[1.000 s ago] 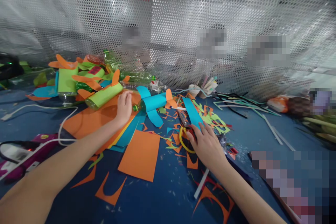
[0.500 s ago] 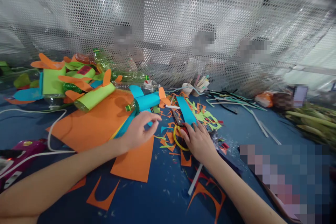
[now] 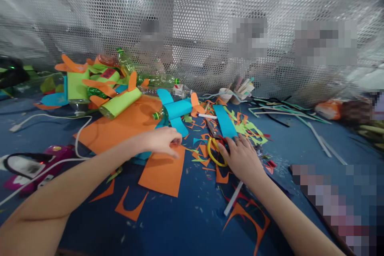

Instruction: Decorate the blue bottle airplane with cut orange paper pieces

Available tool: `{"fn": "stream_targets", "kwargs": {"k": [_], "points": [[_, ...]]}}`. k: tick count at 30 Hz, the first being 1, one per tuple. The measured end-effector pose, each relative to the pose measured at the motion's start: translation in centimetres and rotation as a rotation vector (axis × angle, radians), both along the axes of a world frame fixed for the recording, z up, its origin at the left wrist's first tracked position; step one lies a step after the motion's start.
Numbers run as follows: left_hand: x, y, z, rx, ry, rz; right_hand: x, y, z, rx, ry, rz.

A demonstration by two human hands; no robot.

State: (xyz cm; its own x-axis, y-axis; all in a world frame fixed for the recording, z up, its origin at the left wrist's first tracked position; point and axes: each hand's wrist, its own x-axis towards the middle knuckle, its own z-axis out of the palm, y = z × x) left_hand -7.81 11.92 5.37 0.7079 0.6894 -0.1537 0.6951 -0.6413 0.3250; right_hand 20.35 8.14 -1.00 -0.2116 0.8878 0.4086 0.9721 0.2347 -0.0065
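My left hand hovers with loosely curved fingers, thumb apart, over the upper end of a small orange paper sheet. Nothing shows in its grasp. Just beyond it lies a plastic bottle wrapped in blue paper, with blue and orange paper fins and a green cap. My right hand rests flat, its fingertips on the near end of a blue paper strip. Beside its thumb are scissors with a yellow handle; their blades point away from me.
Orange and green paper scraps litter the middle. A large orange sheet and bottles in green paper lie left. A purple device with a white cable sits at far left. Cups of sticks stand by the perforated metal screen.
The view has shifted, so the table's things appear further right. My left hand's fingers have turned downward, and more of the blue fin shows beyond it. My right hand stays on the blue strip.
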Motion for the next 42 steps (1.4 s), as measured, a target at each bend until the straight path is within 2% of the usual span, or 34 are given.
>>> {"fn": "stream_targets", "kwargs": {"k": [3, 8, 14, 16, 20, 21, 23, 25, 27, 31, 34, 37, 39, 42], "points": [[-0.6, 0.1, 0.3, -0.041, 0.068, -0.037, -0.3, -0.2, 0.2, 0.018, -0.048, -0.023], [-0.3, -0.1, 0.1, -0.082, 0.020, 0.005, -1.1, -0.8, 0.9, 0.025, -0.076, 0.004], [-0.6, 1.0, 0.4, -0.144, -0.152, 0.074, -2.2, -1.4, 2.6, 0.017, 0.108, 0.155], [-0.5, 1.1, 0.6, -0.278, -0.287, 0.109, -2.6, -1.8, 3.1, -0.004, 0.209, 0.224], [0.5, 0.6, 0.3, -0.789, -0.663, 0.203, -3.6, -2.9, 3.9, -0.216, 0.513, 0.341], [0.8, 0.4, 0.0, -0.871, -0.744, 0.230, -3.8, -3.2, 4.0, -0.289, 0.603, 0.359], [1.5, -0.1, -0.6, -0.931, -0.850, 0.293, -4.0, -3.5, 4.1, -0.373, 0.729, 0.359], [2.0, -0.4, -1.0, -0.931, -0.879, 0.326, -4.1, -3.6, 4.1, -0.345, 0.714, 0.318], [2.1, -0.5, -1.2, -0.910, -0.853, 0.295, -4.0, -3.5, 4.1, -0.306, 0.632, 0.295], [1.5, -0.1, -1.2, -0.864, -0.733, 0.151, -3.5, -3.0, 4.1, -0.459, 0.675, 0.326], [0.8, 0.6, -1.0, -0.658, -0.500, 0.096, -3.1, -2.6, 3.8, -0.542, 0.774, 0.313], [0.3, 1.0, -0.8, -0.485, -0.282, 0.034, -2.8, -2.3, 3.3, -0.582, 0.775, 0.284], [0.3, 1.0, -0.7, -0.485, -0.215, 0.004, -2.7, -2.1, 3.0, -0.597, 0.735, 0.261], [0.3, 0.8, -0.7, -0.506, -0.234, -0.047, -2.6, -2.0, 2.7, -0.617, 0.661, 0.246]]}}
